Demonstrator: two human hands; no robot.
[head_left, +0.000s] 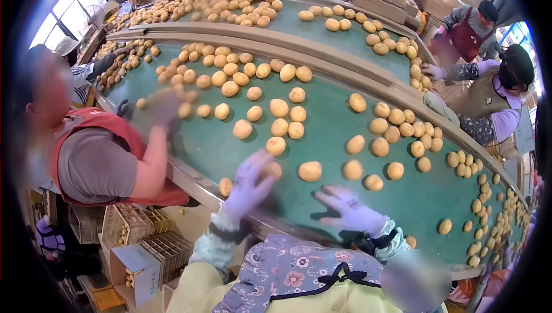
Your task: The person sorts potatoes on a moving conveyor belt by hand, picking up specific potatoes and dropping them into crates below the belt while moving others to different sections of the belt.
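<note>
On a green conveyor belt (322, 111) lie many round yellow-brown potatoes. My left hand (248, 185), in a pale purple glove, curls its fingers around a potato (272, 171) near the belt's front edge. One more potato (226, 186) sits just beside that wrist. My right hand (352, 212), gloved alike, hovers low over the belt with fingers spread and nothing in it. Beyond its fingertips are a larger potato (310, 171) and a blurred one (353, 170). Both my wrists wear dark bands over light blue sleeves.
At left, a co-worker in a red apron (115, 129) reaches over the belt with a blurred hand. A beige divider (276, 45) separates a second potato lane behind. Other workers stand across and at right. Crates (123, 224) and an open carton (135, 273) stand on the floor at lower left.
</note>
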